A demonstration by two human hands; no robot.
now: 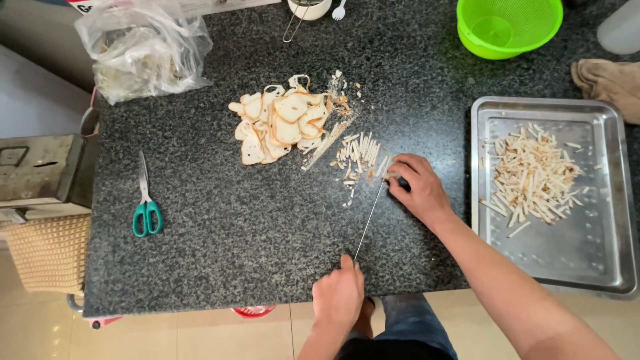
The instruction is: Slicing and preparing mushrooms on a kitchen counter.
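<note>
Your right hand (417,190) is closed around the handle end of a long thin knife (371,223), gripping it just beside the small scatter of cut strips (359,155) on the dark speckled counter (220,220). Your left hand (340,293) sits at the counter's near edge with its fingers curled together, the fingertips pressing down on the knife's tip, so the blade lies flat and slanted between your two hands. The blade looks narrow and springy, likely to flex if you lean on it, so keep hold at the handle and steady the tip from above, well off the edge. The strips look light, dry and brittle; they would scatter or snap under a careless sweep and are best gathered loosely rather than pinched. Just beyond the strips, on the side away from you, lies a heap of pale thin slices (280,123) with browned rims, which look equally crisp and fragile. To the right of the knife a steel tray (600,267) holds a larger mound of strips. Well to the left of the knife lie green-handled scissors (145,207), and further off a clear plastic bag (143,47); a green colander (510,25) stands beyond the tray.
</note>
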